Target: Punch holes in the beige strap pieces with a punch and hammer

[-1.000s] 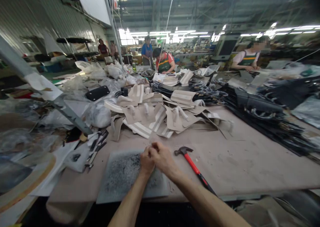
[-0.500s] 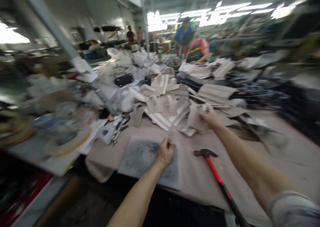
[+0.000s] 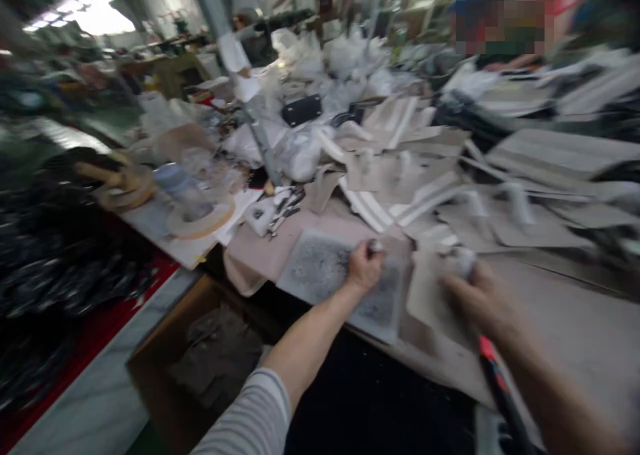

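Note:
My left hand (image 3: 365, 269) is closed in a fist over the scuffed grey pad (image 3: 320, 268) at the table's front edge, pinching something small and pale that I cannot make out. My right hand (image 3: 480, 301), smeared by motion, grips a flat beige cut piece (image 3: 425, 291) with a white loop, lying just right of the pad. A hammer with a red handle (image 3: 493, 368) runs under my right forearm, and its head is hidden. A heap of similar beige and striped pieces (image 3: 400, 181) lies behind both hands.
An open cardboard box (image 3: 200, 348) sits on the floor below the table edge. Tape rolls (image 3: 200, 221), scissors-like tools (image 3: 283, 208) and plastic bags crowd the left. A slanted metal post (image 3: 250, 108) rises there. Dark stacked goods (image 3: 60, 255) lie far left. A person (image 3: 500, 15) works at the back.
My right hand went out to the heap, took a beige piece and pulled it back beside the pad. My left hand stayed fisted on the pad. The view swung left and down.

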Demonstrator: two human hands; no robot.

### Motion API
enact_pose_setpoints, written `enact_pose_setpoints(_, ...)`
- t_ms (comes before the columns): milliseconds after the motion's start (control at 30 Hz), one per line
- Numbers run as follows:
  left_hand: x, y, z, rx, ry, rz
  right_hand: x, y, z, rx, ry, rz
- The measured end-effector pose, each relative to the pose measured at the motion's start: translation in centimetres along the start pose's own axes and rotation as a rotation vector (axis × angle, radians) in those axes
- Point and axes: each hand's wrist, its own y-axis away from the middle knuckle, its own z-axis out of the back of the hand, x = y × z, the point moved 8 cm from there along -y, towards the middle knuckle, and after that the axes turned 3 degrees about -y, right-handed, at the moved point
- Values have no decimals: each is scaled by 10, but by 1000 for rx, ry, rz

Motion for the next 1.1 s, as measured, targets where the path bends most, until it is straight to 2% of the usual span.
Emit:
enact_pose_setpoints(33,1,1,14,-97,30,0,2,21,6,-79,59,-24)
enact_pose_setpoints(67,2,0,24,-163,39,-3,3,40,1,-123,104,-42)
enact_pose_setpoints(100,4,-3,29,-197,34,-11,4,54,-12,-128,129,-55)
enact_pose_setpoints(133,3,-6,31,-208,37,-31,4,63,-33,-72,119,-43)
enact_pose_setpoints(233,-10,-11,19,-97,26,-113,-11,77,-73,-69,150,-117)
enact_pose_setpoints(333,-27,-7,-10,160,66,-120,-21,84,-89,-38,192,-154)
enact_pose_setpoints(433,-31,-1,-41,366,117,-61,-16,84,-91,-1,222,-136)
enact_pose_setpoints(533,-23,-2,-55,403,104,-33,-6,79,-95,15,255,-112)
enact_pose_setpoints(600,-17,-4,-55,398,86,-26,-5,75,-98,4,274,-125)
enact_pose_setpoints(767,-6,-3,-38,378,81,27,-4,72,-102,-26,283,-89)
enact_pose_setpoints(933,-1,2,-32,395,65,52,-1,76,-96,-41,170,-42)
enact_pose_setpoints(1033,1,2,-32,397,8,26,-6,81,-78,-117,14,18)
enact_pose_setpoints(1100,1,2,-33,410,-15,7,-21,86,-50,-262,17,28)
